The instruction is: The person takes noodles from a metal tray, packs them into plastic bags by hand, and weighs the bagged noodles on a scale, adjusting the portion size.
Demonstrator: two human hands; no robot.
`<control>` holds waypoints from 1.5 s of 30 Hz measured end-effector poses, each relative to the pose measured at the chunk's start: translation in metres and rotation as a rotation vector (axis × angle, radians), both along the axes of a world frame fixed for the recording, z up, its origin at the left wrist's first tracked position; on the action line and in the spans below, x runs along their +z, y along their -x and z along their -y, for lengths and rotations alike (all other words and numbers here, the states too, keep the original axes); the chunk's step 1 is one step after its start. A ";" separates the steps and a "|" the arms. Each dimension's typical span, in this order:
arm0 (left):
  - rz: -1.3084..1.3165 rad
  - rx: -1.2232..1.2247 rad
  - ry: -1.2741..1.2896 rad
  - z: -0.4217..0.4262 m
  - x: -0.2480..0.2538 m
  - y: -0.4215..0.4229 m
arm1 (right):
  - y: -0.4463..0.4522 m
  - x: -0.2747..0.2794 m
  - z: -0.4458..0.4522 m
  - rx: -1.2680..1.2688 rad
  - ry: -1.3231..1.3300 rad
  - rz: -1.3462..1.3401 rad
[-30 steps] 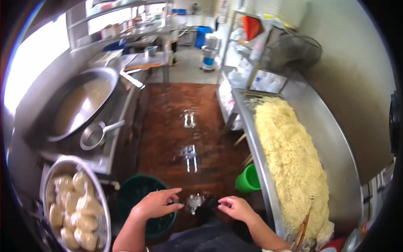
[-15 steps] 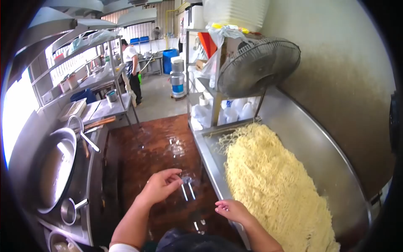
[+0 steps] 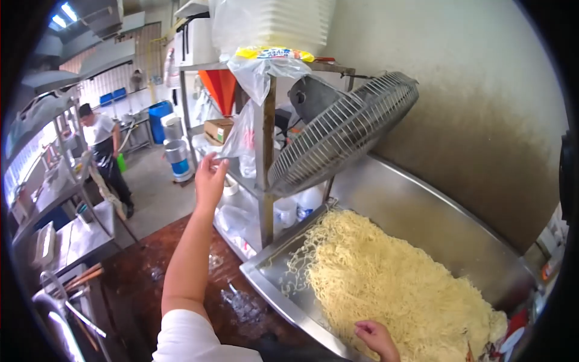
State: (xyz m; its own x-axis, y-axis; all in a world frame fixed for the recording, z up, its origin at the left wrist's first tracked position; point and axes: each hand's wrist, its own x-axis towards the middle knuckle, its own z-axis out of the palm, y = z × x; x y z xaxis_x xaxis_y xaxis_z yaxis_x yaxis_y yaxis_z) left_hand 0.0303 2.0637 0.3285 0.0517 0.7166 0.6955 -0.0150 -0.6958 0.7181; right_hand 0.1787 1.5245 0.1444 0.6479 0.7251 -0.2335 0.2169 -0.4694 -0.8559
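Observation:
My left hand [image 3: 210, 181] is raised in front of the metal shelf, its fingers loosely bent and apart, with nothing seen in them. Behind its fingertips hangs a clear plastic bag [image 3: 246, 136]. The grey fan [image 3: 353, 130] is fixed on the shelf's side, to the right of this hand, tilted over the steel trough [image 3: 277, 289]. A large heap of pale yellow noodles [image 3: 386, 271] fills much of that trough. Low over the noodles' near edge is my right hand [image 3: 377, 339], fingers slightly curled and holding nothing visible; whether it touches them I cannot tell.
White plastic jugs [image 3: 284, 212] sit on the lower shelf, a cardboard box [image 3: 217, 130] above. Across the wet, reddish-brown floor [image 3: 175, 265] stands a steel worktable [image 3: 84, 235] on the left. A co-worker [image 3: 105, 151] is farther back, near a blue barrel [image 3: 160, 120].
My view has turned right, toward the fan and trough. My left hand has risen from above the floor to the shelf's front. My right hand is now over the noodles, past the trough's edge.

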 end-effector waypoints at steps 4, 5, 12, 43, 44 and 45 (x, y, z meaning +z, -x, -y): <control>-0.357 0.301 -0.020 -0.126 -0.014 -0.054 | 0.026 -0.012 -0.029 -0.015 -0.030 -0.011; -0.491 0.306 0.020 -0.149 -0.015 -0.060 | 0.035 -0.003 -0.038 -0.026 0.000 -0.022; 0.420 -0.535 0.260 -0.205 0.082 -0.094 | 0.045 0.042 -0.083 -0.123 0.135 -0.031; -1.187 -1.748 0.598 0.173 -0.108 -0.078 | 0.029 0.066 -0.115 -0.399 -0.443 -0.022; -1.175 -1.750 0.640 0.179 -0.110 -0.077 | 0.030 0.069 -0.113 -0.378 -0.452 0.021; -1.164 -1.755 0.678 0.183 -0.118 -0.079 | 0.030 0.071 -0.110 -0.361 -0.464 0.064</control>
State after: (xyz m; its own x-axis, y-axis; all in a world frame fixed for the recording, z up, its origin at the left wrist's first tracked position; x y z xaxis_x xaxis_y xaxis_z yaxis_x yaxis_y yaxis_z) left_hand 0.1093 1.8809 0.2101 0.8110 -0.4510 -0.3727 0.3257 -0.1811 0.9280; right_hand 0.1484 1.6346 0.2157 0.8751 0.4728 0.1032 0.1712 -0.1030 -0.9798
